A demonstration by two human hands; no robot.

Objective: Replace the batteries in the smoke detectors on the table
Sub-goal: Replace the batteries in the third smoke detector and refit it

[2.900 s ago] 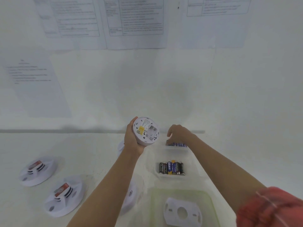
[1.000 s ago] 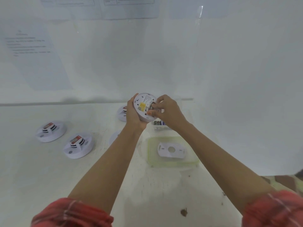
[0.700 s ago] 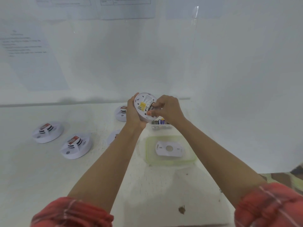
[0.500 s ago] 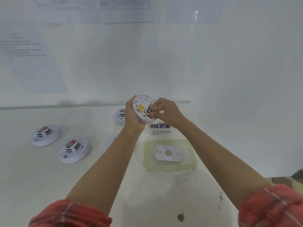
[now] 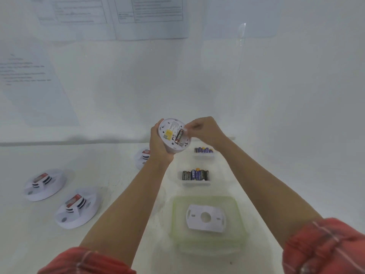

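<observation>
Head view: green-rimmed container nearest, white mounting plate lying flat inside. Two detectors face-up on the table at left, apart from each other. Farther out, near battery tray, then far battery tray. Another detector is partly hidden behind the left wrist. Above these, left hand wraps the held detector, back side toward camera. Battery sits in its compartment. Right hand is curled, fingertips pinching the battery's far end.
</observation>
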